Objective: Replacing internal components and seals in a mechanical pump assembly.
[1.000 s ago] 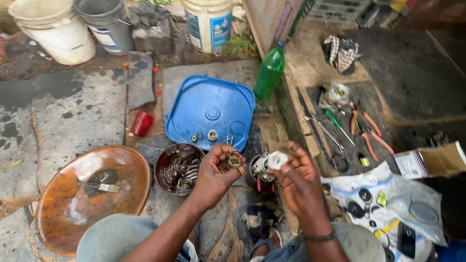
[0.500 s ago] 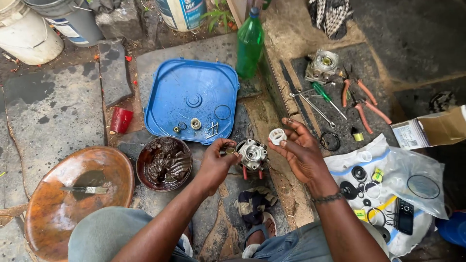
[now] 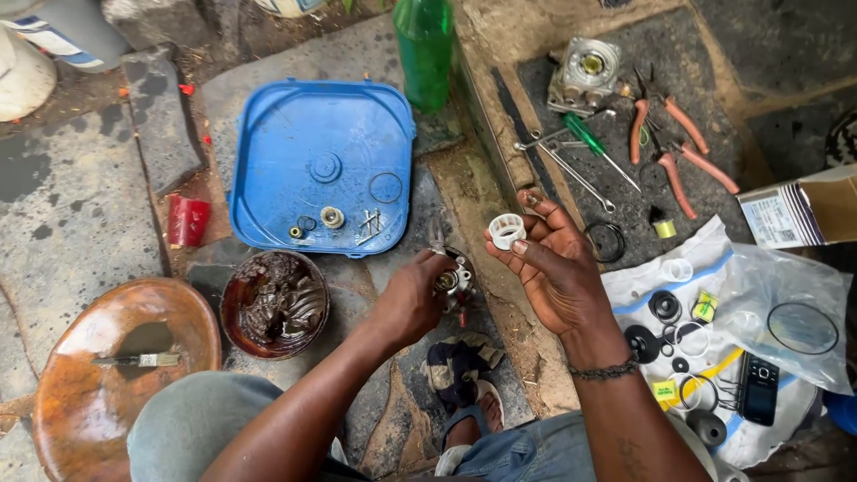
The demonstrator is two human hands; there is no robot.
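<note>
My left hand [image 3: 412, 299] grips a small metal pump-like part [image 3: 455, 278] with a brass centre, held low over the stone ground. My right hand [image 3: 546, 254] is raised beside it, pinching a small white plastic ring [image 3: 506, 230] between thumb and fingers. The two hands are close but the ring does not touch the metal part. A tub of dark brown grease [image 3: 275, 303] sits just left of my left hand.
A blue plastic lid [image 3: 323, 134] holds small bearings and screws. A green bottle [image 3: 425, 49] stands behind it. Pliers [image 3: 674, 134], a screwdriver, wrenches and a metal housing [image 3: 585, 71] lie at right. A plastic bag [image 3: 777, 312] carries rubber seals and a phone. A rusty pan [image 3: 107, 375] holds a brush.
The view has closed in on my hands. My right hand has lifted the white ring higher and turned it, while my left hand still holds the metal part.
</note>
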